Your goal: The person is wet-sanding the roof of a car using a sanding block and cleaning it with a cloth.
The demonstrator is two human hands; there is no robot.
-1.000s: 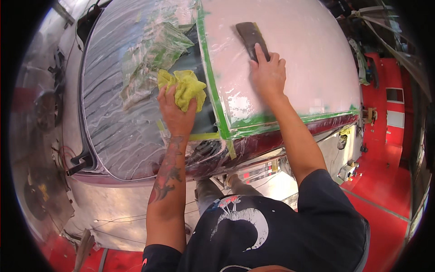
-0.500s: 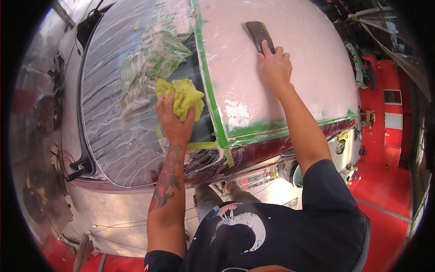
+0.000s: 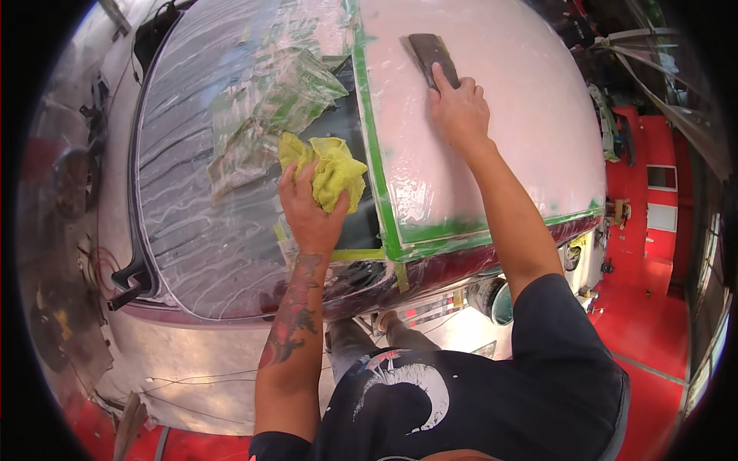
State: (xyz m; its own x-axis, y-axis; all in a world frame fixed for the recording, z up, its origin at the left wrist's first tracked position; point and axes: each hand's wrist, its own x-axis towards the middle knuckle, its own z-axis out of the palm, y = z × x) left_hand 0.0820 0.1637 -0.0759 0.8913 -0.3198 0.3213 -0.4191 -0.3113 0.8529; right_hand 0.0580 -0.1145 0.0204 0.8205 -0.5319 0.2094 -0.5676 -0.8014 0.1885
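Note:
My right hand [image 3: 461, 115] grips the near end of a long dark sanding block [image 3: 432, 60], a forefinger stretched along its top. The block lies on the wet, pale pinkish-white car roof [image 3: 515, 107], tilted away to the left, with a thin sheet edge showing under it. Green masking tape [image 3: 370, 146] borders that panel along its left and near sides. Left of the tape, my left hand [image 3: 309, 211] holds a bunched yellow cloth [image 3: 334, 175] over the dark glass. Beside the cloth lies a crumpled clear-and-green masking sheet [image 3: 288, 96].
Wrinkled clear film [image 3: 184, 184] covers the glass on the left. The car's dark red edge [image 3: 453, 261] runs close in front of me. Below it stands a round bucket [image 3: 501, 301]. Thin cords [image 3: 200, 379] lie on the floor; red flooring [image 3: 646, 330] is at the right.
The view has shifted, so the car sits a little further right. Against the roof, the sanding block in my right hand has moved left, closer to the tape. My left hand still holds the cloth.

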